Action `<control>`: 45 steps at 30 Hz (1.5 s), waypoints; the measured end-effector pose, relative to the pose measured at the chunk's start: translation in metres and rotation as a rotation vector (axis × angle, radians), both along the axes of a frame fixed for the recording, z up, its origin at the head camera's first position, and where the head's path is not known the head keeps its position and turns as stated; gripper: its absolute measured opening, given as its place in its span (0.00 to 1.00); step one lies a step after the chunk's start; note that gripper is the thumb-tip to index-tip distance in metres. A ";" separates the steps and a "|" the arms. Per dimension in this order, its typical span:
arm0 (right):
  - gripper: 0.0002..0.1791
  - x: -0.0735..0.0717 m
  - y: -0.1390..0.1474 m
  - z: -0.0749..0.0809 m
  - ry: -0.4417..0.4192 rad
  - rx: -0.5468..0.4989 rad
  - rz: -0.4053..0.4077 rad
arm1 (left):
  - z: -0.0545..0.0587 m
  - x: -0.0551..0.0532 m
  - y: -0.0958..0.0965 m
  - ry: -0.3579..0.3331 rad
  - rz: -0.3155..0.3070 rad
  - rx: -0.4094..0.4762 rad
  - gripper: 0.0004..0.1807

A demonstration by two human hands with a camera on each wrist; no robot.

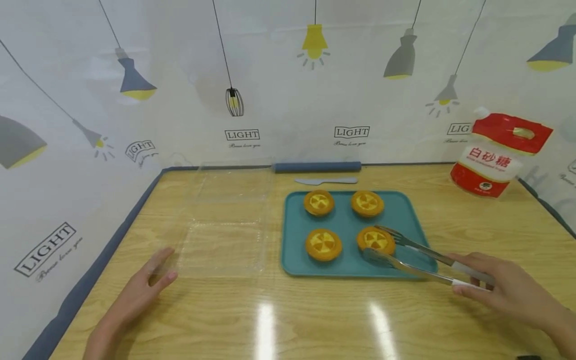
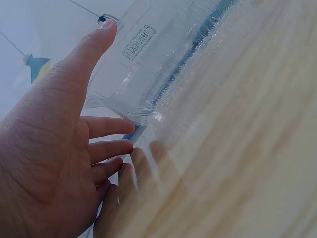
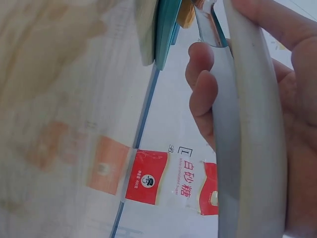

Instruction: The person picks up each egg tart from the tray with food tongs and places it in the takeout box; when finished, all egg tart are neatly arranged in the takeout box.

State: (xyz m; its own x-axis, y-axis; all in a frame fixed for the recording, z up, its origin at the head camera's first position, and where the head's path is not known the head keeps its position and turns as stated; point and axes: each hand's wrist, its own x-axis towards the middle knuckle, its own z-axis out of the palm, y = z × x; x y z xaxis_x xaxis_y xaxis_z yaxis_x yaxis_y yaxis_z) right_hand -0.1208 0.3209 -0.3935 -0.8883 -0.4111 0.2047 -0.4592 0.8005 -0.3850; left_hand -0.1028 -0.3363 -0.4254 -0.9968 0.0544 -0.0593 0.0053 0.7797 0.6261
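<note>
My right hand (image 1: pixel 510 285) grips the handles of metal tongs (image 1: pixel 416 270) with pale grips. In the head view, the tongs' tips lie on either side of the front right egg tart (image 1: pixel 376 240), which rests on a teal tray (image 1: pixel 348 267). Three other tarts share the tray, among them the front left tart (image 1: pixel 323 245). At the left, my left hand (image 1: pixel 141 290) holds nothing, its thumb and fingers apart. It is beside the left edge of a clear plastic container (image 1: pixel 225 245) with its lid folded back; whether fingertips touch it, I cannot tell.
Behind the tray lies a knife (image 1: pixel 326 181), near a blue roll (image 1: pixel 317 167) along the wall's foot. A red and white sugar bag (image 1: pixel 495 155) stands at the back right. A printed sheet (image 1: pixel 288 100) covers the walls around the wooden table (image 1: pixel 315 320).
</note>
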 end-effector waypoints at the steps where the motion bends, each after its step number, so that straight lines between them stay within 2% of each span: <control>1: 0.28 -0.001 0.001 0.002 0.003 0.004 -0.008 | -0.001 0.000 0.000 0.000 -0.002 0.003 0.36; 7: 0.29 -0.005 0.001 0.015 -0.014 0.017 -0.052 | -0.004 0.000 0.002 0.006 0.000 0.015 0.35; 18: 0.30 -0.016 -0.023 0.036 0.072 -0.026 0.088 | -0.005 0.008 -0.002 -0.001 0.003 0.006 0.35; 24: 0.31 -0.024 -0.042 0.047 0.107 -0.048 0.158 | -0.002 0.008 -0.002 0.005 0.004 -0.004 0.34; 33: 0.31 -0.042 -0.085 0.059 0.128 -0.094 0.315 | 0.002 0.005 -0.001 0.012 0.006 -0.003 0.35; 40: 0.28 -0.051 -0.131 0.064 0.089 -0.051 0.360 | 0.003 0.002 0.000 0.028 -0.003 0.018 0.34; 45: 0.29 -0.059 -0.159 0.060 0.080 -0.049 0.406 | 0.003 0.002 -0.001 0.021 -0.003 0.020 0.35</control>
